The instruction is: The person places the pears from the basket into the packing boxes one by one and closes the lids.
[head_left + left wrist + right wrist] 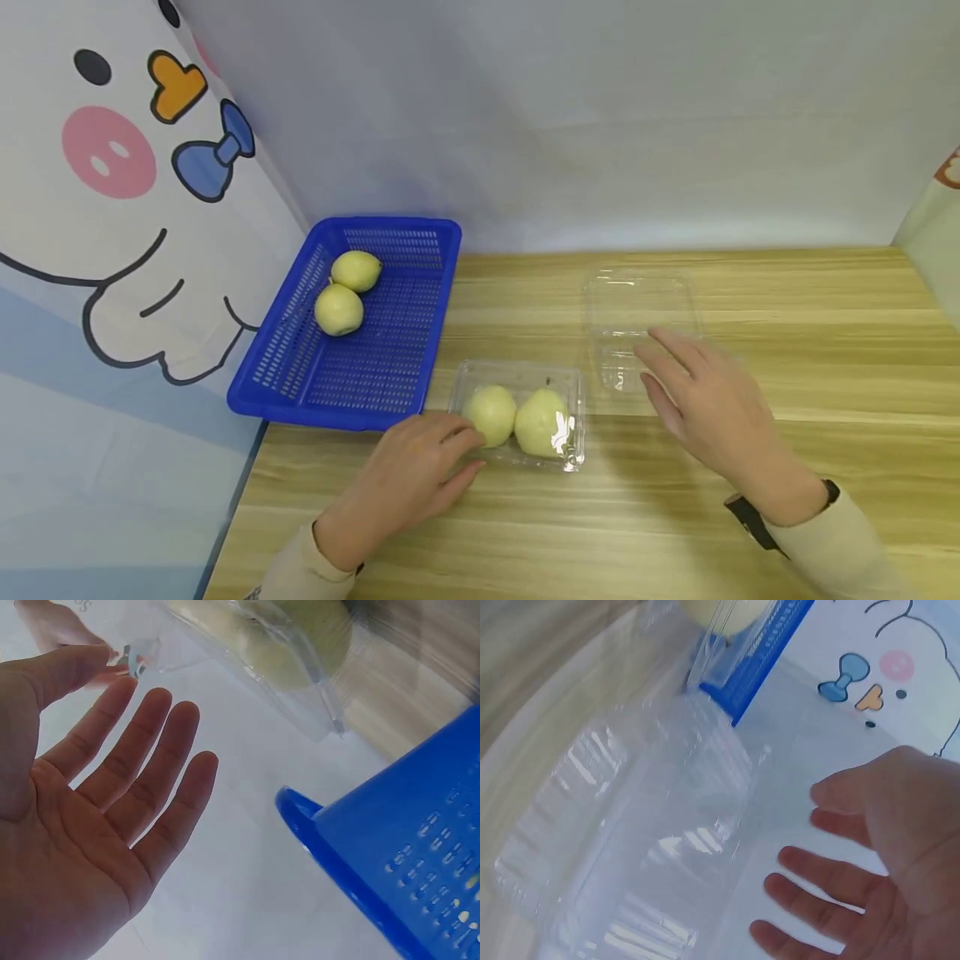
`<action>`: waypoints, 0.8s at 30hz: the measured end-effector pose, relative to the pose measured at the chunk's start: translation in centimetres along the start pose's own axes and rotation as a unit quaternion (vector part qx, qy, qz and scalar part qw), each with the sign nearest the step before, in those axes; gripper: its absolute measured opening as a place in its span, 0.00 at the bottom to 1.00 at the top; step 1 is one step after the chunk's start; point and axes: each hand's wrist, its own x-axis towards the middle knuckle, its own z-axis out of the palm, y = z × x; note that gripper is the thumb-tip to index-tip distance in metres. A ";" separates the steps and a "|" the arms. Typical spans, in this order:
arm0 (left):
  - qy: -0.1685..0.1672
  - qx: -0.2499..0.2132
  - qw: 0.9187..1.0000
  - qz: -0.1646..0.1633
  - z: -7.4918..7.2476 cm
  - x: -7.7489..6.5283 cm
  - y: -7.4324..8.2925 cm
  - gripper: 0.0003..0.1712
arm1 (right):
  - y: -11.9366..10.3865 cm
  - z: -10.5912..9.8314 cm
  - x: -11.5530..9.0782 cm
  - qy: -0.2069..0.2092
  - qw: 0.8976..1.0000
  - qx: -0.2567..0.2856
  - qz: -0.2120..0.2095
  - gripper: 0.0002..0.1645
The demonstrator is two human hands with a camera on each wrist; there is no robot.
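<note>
Two pale yellow-green pears (542, 423) sit side by side in a clear plastic box (517, 371) at the front middle of the table. My left hand (412, 467) is at the box's left front corner, fingers slightly bent and nothing gripped; in the left wrist view its palm (97, 802) shows bare. To the right stands a second clear box (641, 304), with no fruit in it. Over its right front part hovers my right hand (712, 408), fingers loosely spread. The right wrist view shows this hand (862, 870) beside the ribbed clear plastic (645, 847), holding nothing.
A blue plastic basket (442, 333) stands left of the boxes, with two more pears (339, 310) at its left side. Its front right corner is close to the filled box. A pale cloth (562, 167) hangs behind the wooden table (825, 350), and a cartoon-printed cloth (150, 292) at the left.
</note>
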 end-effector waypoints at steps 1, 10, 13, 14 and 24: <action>-0.001 0.002 1.000 0.001 0.0 0.2 0.0 0.16 | 0.3 -0.3 -0.2 -0.008 1.000 -0.006 0.009 0.28; -0.014 -0.007 1.000 -0.020 -1.6 1.9 -0.8 0.15 | 0.5 -0.1 -2.7 -0.028 0.999 -0.014 0.008 0.16; -0.006 -0.016 0.999 -0.037 -2.6 2.7 -2.1 0.14 | 0.2 0.1 -3.5 -0.042 0.999 -0.008 0.011 0.15; -0.001 -0.020 0.999 -0.046 -3.0 3.0 -2.8 0.14 | 0.1 0.2 -3.8 -0.047 0.999 -0.008 0.013 0.15; -0.023 -0.080 0.966 -0.247 -5.5 4.9 -12.7 0.22 | -1.0 0.9 -5.9 -0.082 0.996 0.004 0.024 0.14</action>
